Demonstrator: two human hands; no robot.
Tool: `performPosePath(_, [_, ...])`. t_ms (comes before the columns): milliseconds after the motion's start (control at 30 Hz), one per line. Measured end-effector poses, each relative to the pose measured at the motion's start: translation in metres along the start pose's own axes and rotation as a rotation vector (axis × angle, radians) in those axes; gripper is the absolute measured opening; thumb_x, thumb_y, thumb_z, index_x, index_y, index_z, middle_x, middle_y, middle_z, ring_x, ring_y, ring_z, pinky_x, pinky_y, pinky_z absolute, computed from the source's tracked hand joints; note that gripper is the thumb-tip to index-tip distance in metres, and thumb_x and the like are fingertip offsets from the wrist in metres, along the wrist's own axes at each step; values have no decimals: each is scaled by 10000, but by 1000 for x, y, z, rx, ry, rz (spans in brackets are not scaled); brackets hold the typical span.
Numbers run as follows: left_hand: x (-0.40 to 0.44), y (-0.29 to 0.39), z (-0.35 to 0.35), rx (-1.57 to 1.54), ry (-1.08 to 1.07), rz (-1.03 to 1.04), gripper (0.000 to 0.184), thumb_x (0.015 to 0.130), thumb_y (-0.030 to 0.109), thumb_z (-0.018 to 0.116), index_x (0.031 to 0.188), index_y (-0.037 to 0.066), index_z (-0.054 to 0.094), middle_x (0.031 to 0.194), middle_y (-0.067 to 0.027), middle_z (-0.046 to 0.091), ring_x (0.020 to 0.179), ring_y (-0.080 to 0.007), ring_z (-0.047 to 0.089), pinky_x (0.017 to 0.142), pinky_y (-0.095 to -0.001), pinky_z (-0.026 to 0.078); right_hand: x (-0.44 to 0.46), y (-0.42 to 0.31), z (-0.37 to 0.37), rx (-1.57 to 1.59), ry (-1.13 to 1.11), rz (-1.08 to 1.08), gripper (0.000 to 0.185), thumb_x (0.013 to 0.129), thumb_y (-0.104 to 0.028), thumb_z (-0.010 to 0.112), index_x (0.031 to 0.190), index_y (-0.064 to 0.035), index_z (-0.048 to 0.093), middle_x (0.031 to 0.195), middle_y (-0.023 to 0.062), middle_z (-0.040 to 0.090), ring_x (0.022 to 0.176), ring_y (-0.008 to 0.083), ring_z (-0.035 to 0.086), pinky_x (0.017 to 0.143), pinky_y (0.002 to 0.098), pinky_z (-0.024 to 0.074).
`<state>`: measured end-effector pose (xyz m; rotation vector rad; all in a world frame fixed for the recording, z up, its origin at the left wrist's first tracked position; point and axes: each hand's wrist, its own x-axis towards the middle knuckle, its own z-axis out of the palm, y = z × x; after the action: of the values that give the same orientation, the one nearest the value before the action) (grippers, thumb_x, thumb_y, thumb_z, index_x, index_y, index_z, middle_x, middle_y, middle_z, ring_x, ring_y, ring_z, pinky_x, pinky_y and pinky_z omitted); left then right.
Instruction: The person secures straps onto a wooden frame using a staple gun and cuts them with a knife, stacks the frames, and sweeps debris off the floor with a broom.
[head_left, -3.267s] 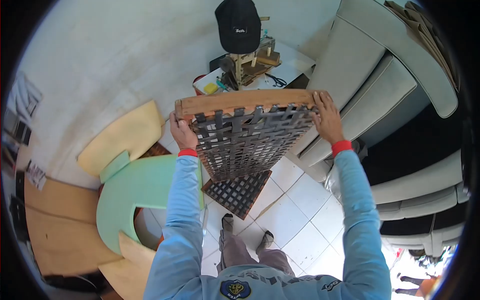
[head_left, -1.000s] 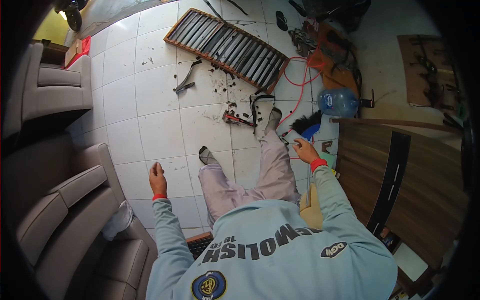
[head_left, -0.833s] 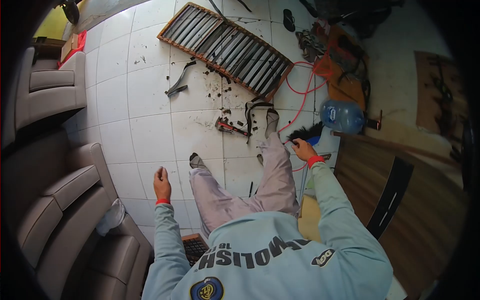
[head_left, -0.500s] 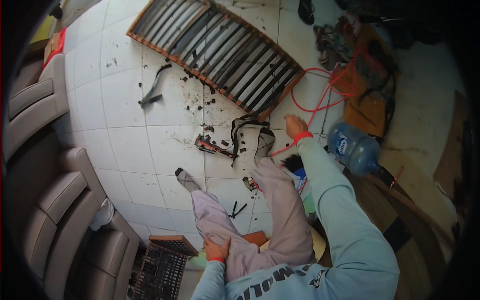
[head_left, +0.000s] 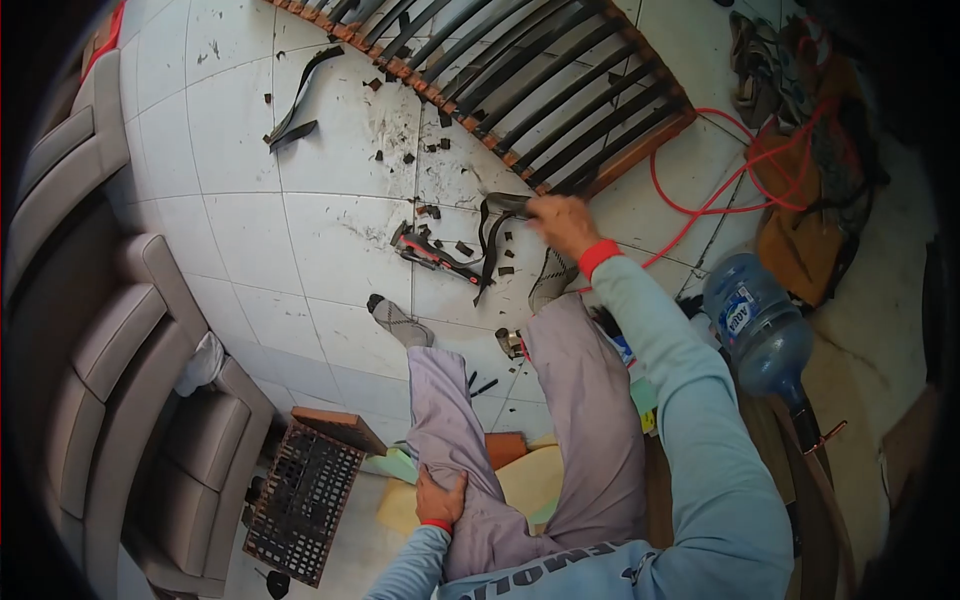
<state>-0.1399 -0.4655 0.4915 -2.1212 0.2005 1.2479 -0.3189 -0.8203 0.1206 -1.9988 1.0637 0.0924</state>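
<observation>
My right hand (head_left: 565, 225) is closed on a black strap (head_left: 492, 235) beside the near corner of a wooden frame (head_left: 612, 172) strung with dark bands. The fingertips and the strap end are slightly blurred. Lying over the trousers, my left hand (head_left: 440, 495) rests on my left leg with its fingers apart and holds nothing. A red and black tool (head_left: 435, 257) is on the tiles left of the strap. Small black scraps (head_left: 464, 248) lie around it, and a longer strap piece (head_left: 295, 118) lies farther left.
Grey sofas (head_left: 200, 470) line the left side, near a frame with a woven black base (head_left: 305, 495). A red hose (head_left: 690, 212) curls on the floor at right. Beside my right arm is a blue water bottle (head_left: 760, 325). A metal tool (head_left: 512, 343) lies near my right leg.
The view has turned from the woven frame I held upright to the floor. My left hand has come down onto my leg; my right hand has reached forward and closed on the strap.
</observation>
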Motion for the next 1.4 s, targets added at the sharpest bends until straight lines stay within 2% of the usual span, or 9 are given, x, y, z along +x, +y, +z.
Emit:
performPosePath(33, [1,-4,1,2,0,3,1021,746,611,679,1460,-11,297,1417,-235,430,1283,-386,458,1042,-461,398,-7,-14,4,230,61,-150,353,812,-189,700,1158,-158,635,970,141,678,853,307,673,764,417,518])
performPosePath(133, [7,-12,1,-9,-4,-6,1014,749,608,677,1457,-12,300,1411,-234,437,1280,-384,461,1042,-461,398,-20,-53,-22,447,-173,107,433,829,-171,677,1249,-186,574,954,159,666,867,329,658,774,440,507])
performPosePath(367, [14,-21,3,-53,-35,-48,1005,747,610,673,1442,-22,315,1408,-230,444,1286,-374,460,1047,-443,396,-17,80,5,-887,83,1,247,828,-174,569,1035,-60,641,961,96,649,1052,270,560,933,419,421])
performPosePath(567, [16,-27,10,-150,-33,-44,993,745,617,665,1432,-18,334,1406,-228,452,1292,-364,459,1048,-432,401,4,90,-6,-1024,-207,-108,222,845,-170,536,973,-44,668,972,131,670,1011,269,593,968,419,404])
performPosePath(700, [12,-40,10,-186,-31,-34,1002,740,636,657,1442,2,328,1421,-217,444,1297,-358,459,1050,-439,404,-19,60,-37,-995,-101,-430,184,817,-172,547,881,-32,648,883,140,668,902,269,623,939,429,426])
performPosePath(867, [14,-69,15,-200,-12,16,1019,735,658,652,1464,34,312,1433,-209,435,1301,-369,452,1071,-452,380,-71,-87,-140,-641,-157,-541,132,783,-145,561,856,-46,609,797,111,618,813,281,625,820,418,474])
performPosePath(1133, [14,-127,4,-578,19,234,823,807,552,638,1382,-1,437,1370,-263,480,1251,-410,487,1065,-448,391,-136,-494,-399,-473,284,-715,390,828,-498,656,807,-116,576,660,34,501,585,207,542,542,359,415])
performPosePath(1333, [29,-161,21,-869,146,467,626,851,458,640,1237,-29,571,1210,-263,602,1160,-379,569,1006,-428,443,-93,-610,-459,-581,498,-672,295,874,-281,613,671,-76,551,645,125,575,550,323,597,518,419,469])
performPosePath(1400, [25,-182,14,-1025,149,472,566,879,423,629,1208,-35,591,1153,-243,642,1109,-355,609,967,-410,471,-66,-637,-482,-611,528,-578,378,919,-326,568,656,-55,568,629,174,588,619,379,615,564,463,481])
